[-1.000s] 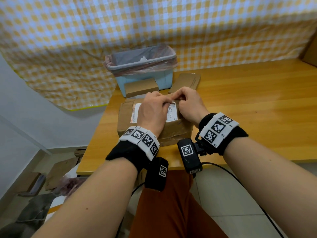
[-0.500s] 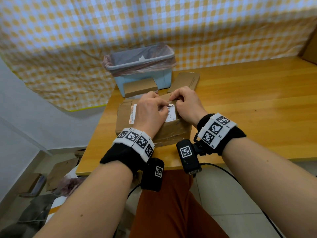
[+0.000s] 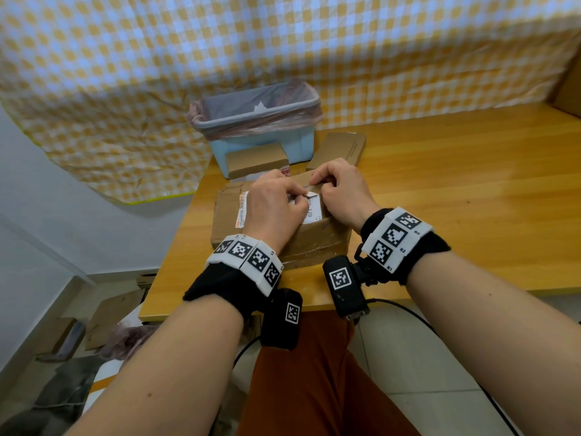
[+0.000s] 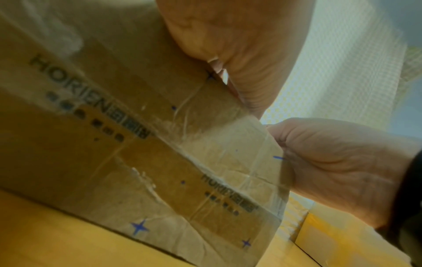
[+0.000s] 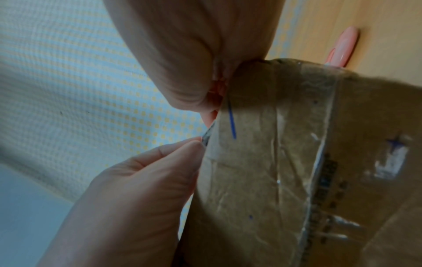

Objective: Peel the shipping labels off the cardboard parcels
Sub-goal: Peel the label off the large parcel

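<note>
A brown cardboard parcel [image 3: 314, 243] lies near the table's front left corner, with a white shipping label [image 3: 314, 210] on its top. My left hand [image 3: 300, 196] rests on the label and pinches its lifted far right corner [image 3: 311, 194] between thumb and forefinger. In the right wrist view the left hand [image 5: 148, 189] pinches a thin edge at the parcel's top rim. My right hand [image 3: 317, 184] curls over the parcel's far right top edge and grips it. The parcel's taped side [image 4: 160, 144] fills the left wrist view. Most of the label is hidden under the left hand.
A blue bin [image 3: 301, 143] with a plastic liner stands behind the parcel. Two smaller cardboard parcels [image 3: 256, 160] [image 3: 338, 149] lie in front of it. The wooden table [image 3: 456, 190] stretches to the right. Checked cloth hangs behind; cardboard scraps [image 3: 107, 316] lie on the floor at left.
The label's far right corner has come up from the parcel and now stands between my left thumb and forefinger. Both hands stayed at that corner.
</note>
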